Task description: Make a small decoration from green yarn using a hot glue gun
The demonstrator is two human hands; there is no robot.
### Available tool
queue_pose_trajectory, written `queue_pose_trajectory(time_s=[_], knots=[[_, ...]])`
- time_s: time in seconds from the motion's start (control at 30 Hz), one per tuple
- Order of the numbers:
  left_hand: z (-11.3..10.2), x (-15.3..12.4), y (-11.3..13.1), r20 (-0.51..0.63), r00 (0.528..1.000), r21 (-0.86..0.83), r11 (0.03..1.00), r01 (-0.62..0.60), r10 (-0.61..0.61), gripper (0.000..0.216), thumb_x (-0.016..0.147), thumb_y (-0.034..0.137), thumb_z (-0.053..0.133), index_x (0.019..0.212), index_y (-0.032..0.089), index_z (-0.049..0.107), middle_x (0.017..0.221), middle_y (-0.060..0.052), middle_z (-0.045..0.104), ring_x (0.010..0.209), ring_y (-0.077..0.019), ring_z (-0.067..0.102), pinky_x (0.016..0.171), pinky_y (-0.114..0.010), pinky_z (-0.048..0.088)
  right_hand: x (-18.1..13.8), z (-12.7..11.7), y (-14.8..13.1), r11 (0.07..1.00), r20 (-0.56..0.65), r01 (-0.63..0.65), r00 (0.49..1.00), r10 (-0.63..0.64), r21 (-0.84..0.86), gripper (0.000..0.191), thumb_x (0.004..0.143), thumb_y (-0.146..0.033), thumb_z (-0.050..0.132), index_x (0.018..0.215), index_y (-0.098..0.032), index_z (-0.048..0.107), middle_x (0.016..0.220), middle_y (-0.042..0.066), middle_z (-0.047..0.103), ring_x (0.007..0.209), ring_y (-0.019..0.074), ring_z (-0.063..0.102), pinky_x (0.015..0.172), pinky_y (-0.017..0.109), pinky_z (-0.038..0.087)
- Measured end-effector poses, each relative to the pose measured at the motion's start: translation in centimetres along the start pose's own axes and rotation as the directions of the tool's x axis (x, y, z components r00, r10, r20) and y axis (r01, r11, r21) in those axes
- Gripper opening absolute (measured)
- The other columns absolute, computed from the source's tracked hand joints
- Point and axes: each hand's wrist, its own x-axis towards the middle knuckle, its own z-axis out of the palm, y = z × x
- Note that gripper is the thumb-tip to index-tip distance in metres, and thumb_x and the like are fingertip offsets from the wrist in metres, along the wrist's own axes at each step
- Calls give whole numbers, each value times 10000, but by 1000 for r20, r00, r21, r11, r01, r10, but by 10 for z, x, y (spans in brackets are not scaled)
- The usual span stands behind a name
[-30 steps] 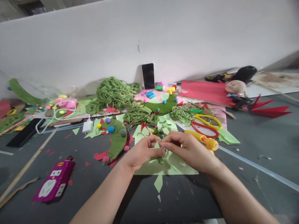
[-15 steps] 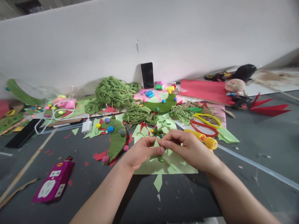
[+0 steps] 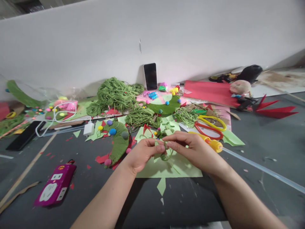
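yarn (image 3: 116,93), paper scraps (image 3: 162,186) on dark floor (image 3: 262,143), white wall (image 3: 190,35)

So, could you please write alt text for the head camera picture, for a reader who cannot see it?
The left hand and right hand pinch a green yarn piece between them above a light green paper sheet. Behind lie green yarn piles, scissors and a phone leaning on the wall.

Matt, fibrous green yarn strand (image 3: 166,156) against a smooth, matt pale-green paper sheet (image 3: 176,168). Around them: a coarse, woolly yarn heap (image 3: 115,92), fuzzy pom-poms (image 3: 112,131), glossy red and yellow plastic scissors handles (image 3: 209,127), a phone (image 3: 150,76) with a shiny black glass face, and a dull, scuffed dark-grey surface (image 3: 262,143).
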Motion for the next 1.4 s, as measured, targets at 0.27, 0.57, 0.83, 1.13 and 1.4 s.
queue_pose_trajectory(time_s=[0.27,0.57,0.83,1.13,1.4], knots=[[4,0,4,-74,997,-147,989,-34,23,241,636,340,802,667,124,702,629,-30,648,636,-117,561,674,-252,413,1,5,6,999,-31,16,999,-14,44,200,873,-277,580,1026,-225,698,958,31,701,854,173,632,705,283,488],[12,0,4,-234,969,-260,955,-142,81,206,649,292,798,761,134,727,672,-27,681,645,-122,595,640,-246,449,0,17,4,991,-355,118,925,-133,-62,129,844,-231,627,958,-225,686,944,34,585,677,114,545,598,254,471],[15,-1,1,-280,948,-237,947,-218,148,195,636,295,806,755,152,747,694,-28,704,660,-119,614,658,-241,463,-2,27,4,943,-414,234,854,-316,-237,143,832,-158,625,919,-226,715,786,12,536,618,110,505,534,247,446],[19,-1,-1,-319,936,-298,922,-246,147,173,612,265,821,732,162,750,693,-22,715,671,-118,628,669,-234,470,-1,32,11,917,-402,288,832,-382,-275,149,822,-125,636,923,-186,728,786,17,531,674,118,541,599,257,472],[21,0,-3,-359,917,-334,894,-298,172,173,612,266,821,725,162,739,694,-12,703,661,-107,611,666,-232,470,-1,34,11,902,-380,324,826,-416,-285,189,838,-112,611,970,-172,733,782,26,548,676,116,550,594,246,487]])
